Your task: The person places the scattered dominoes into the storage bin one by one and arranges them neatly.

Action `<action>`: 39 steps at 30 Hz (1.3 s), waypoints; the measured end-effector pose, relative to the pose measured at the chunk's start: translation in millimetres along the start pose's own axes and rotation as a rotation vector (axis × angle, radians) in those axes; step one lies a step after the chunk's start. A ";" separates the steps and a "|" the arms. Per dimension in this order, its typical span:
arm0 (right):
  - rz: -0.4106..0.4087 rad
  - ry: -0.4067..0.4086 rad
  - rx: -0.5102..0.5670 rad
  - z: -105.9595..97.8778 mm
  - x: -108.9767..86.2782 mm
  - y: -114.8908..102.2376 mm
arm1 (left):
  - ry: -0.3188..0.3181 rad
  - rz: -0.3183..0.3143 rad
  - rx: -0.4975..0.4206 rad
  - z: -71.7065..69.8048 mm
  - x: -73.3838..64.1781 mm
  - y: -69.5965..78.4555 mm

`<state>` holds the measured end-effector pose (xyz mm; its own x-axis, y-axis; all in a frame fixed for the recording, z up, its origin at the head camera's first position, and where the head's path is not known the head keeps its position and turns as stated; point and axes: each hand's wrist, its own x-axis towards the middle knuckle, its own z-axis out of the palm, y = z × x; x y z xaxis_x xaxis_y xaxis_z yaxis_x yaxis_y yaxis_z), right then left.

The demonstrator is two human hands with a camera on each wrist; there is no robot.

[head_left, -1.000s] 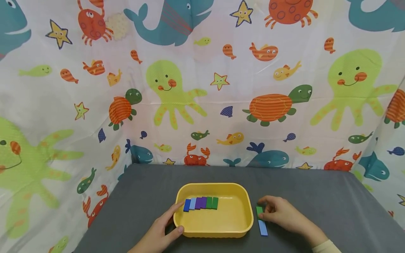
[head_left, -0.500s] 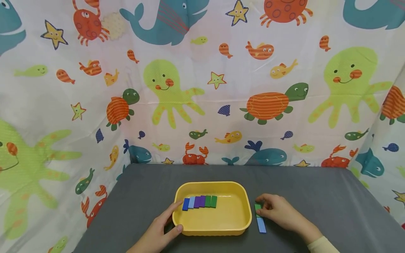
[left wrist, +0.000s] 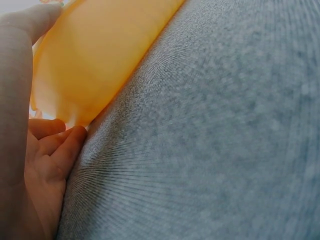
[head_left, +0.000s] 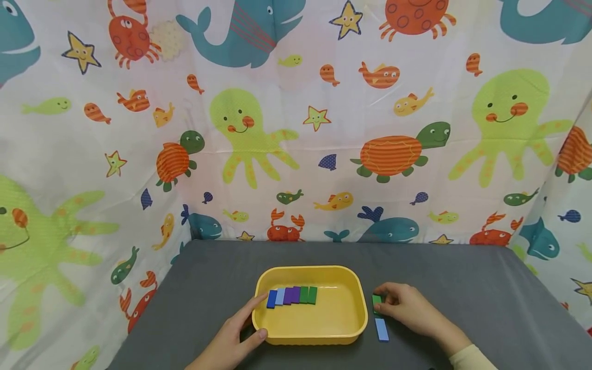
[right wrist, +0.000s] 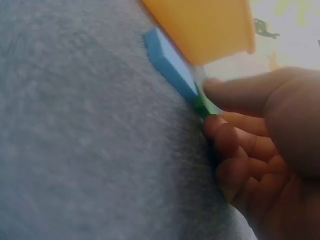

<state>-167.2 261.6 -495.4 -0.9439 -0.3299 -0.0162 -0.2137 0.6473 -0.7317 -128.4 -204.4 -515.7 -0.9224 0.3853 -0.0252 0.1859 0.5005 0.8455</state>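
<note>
A yellow plastic tray (head_left: 319,329) stands on the grey table. My left hand (head_left: 231,336) holds its left front corner, thumb on the front rim and index finger over the left rim. In the left wrist view, curled fingers (left wrist: 65,147) touch the tray's outer wall. Right of the tray, my right hand (head_left: 409,311) pinches a small flat green block (head_left: 376,304) between thumb and fingers. The fingers partly cover it. A light blue block (head_left: 381,330) lies flat just in front of the green one, a narrow gap between them in the head view.
Inside the tray, a side-by-side row holds a dark blue block (head_left: 272,299), a light blue block, two purple blocks (head_left: 292,295) and two green blocks (head_left: 308,295). A curtain (head_left: 296,154) printed with sea animals surrounds the grey table (head_left: 462,288) at the back and sides.
The green block at my right hand has shifted slightly away from the light blue one, opening a gap between them. My left hand stays on the tray. The head view has shifted a little.
</note>
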 end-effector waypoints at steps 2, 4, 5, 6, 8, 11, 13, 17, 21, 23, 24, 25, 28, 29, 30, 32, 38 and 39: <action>-0.008 -0.018 0.017 -1.7 -0.3 0.6 | -0.001 -0.003 0.003 -0.1 0.6 0.4; -0.012 -0.032 0.029 -2.9 -0.6 0.3 | -0.004 -0.006 0.013 -0.4 1.2 1.1; -0.012 -0.037 0.033 -3.3 -0.7 -0.1 | -0.004 -0.007 0.019 -0.6 1.5 1.4; -0.014 -0.038 0.031 -3.5 -0.6 -0.3 | -0.005 -0.008 0.023 -0.9 1.7 1.6; -0.019 -0.037 0.021 -3.8 -0.2 -0.7 | -0.006 -0.007 0.028 -1.3 2.1 2.1; -0.027 -0.034 -0.009 -3.0 0.4 -0.3 | -0.009 -0.003 0.022 -1.7 2.2 1.7; -0.037 -0.035 -0.032 -2.1 0.7 0.2 | -0.010 -0.005 0.017 -1.8 1.6 0.6; -0.058 -0.045 -0.059 -0.6 1.3 0.9 | -0.008 -0.011 0.011 -1.1 -0.4 -2.6; -0.049 -0.065 -0.038 -0.7 1.0 0.5 | -0.008 -0.012 0.011 -0.3 -0.5 -2.8; -0.041 -0.075 -0.026 -0.9 0.5 -0.2 | -0.009 -0.011 0.016 -0.1 -0.2 -2.0; -0.037 -0.079 -0.018 -1.0 0.4 -0.6 | -0.010 -0.012 0.017 0.0 -0.1 -1.3; -0.036 -0.082 -0.014 -1.2 0.4 -0.9 | -0.010 -0.012 0.018 0.0 -0.1 -0.6; -0.032 -0.082 -0.010 -2.2 0.6 -1.5 | -0.008 -0.015 0.014 0.1 -0.2 0.8; -0.029 -0.082 -0.008 -2.5 0.6 -1.7 | -0.009 -0.017 0.010 0.1 -0.2 1.4; -0.028 -0.082 -0.009 -2.9 0.5 -1.8 | -0.010 -0.017 0.007 0.0 -0.2 2.0; -0.028 -0.080 -0.011 -3.7 0.3 -1.6 | -0.013 -0.015 0.006 -0.1 -0.1 2.7; -0.022 -0.075 0.030 -6.8 -1.1 -2.2 | -0.020 -0.012 -0.001 -0.3 0.6 4.1; -0.020 -0.075 0.040 -7.3 -1.1 -2.7 | -0.020 -0.012 -0.002 -0.5 0.7 4.3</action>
<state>-167.4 265.3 -488.4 -0.9176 -0.3942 -0.0515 -0.2207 0.6128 -0.7588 -128.5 -202.4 -511.8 -0.9174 0.3952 -0.0458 0.1745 0.5032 0.8463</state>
